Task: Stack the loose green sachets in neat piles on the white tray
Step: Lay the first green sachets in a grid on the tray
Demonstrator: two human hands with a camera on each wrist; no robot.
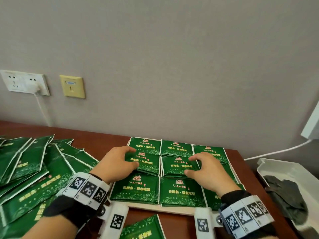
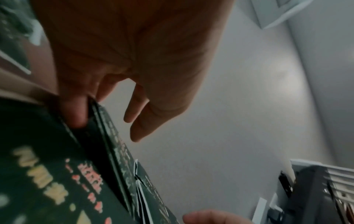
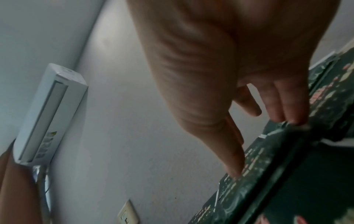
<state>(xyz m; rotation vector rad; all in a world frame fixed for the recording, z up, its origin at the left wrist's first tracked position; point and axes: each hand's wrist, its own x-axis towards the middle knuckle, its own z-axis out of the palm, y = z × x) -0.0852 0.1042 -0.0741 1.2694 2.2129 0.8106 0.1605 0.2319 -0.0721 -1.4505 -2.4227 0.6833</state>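
Green sachets lie in several piles in a grid on the white tray [image 1: 172, 210]. My left hand [image 1: 133, 156] is at the left edge of the middle-left pile [image 1: 148, 163]. In the left wrist view its thumb [image 2: 76, 115] presses the pile's side, and the fingers [image 2: 138, 133] hang free above. My right hand [image 1: 189, 165] spans the middle-centre pile [image 1: 179, 167], thumb at its near corner and fingers at its far edge. The right wrist view shows those fingertips [image 3: 287, 118] on the pile's edge. A heap of loose sachets [image 1: 34, 169] lies to the left.
One loose sachet [image 1: 143, 228] lies on the brown table in front of the tray. A white container [image 1: 284, 169] with dark items stands at the right. The wall is just behind the tray, with sockets [image 1: 25, 82] and a white cable [image 1: 276, 150].
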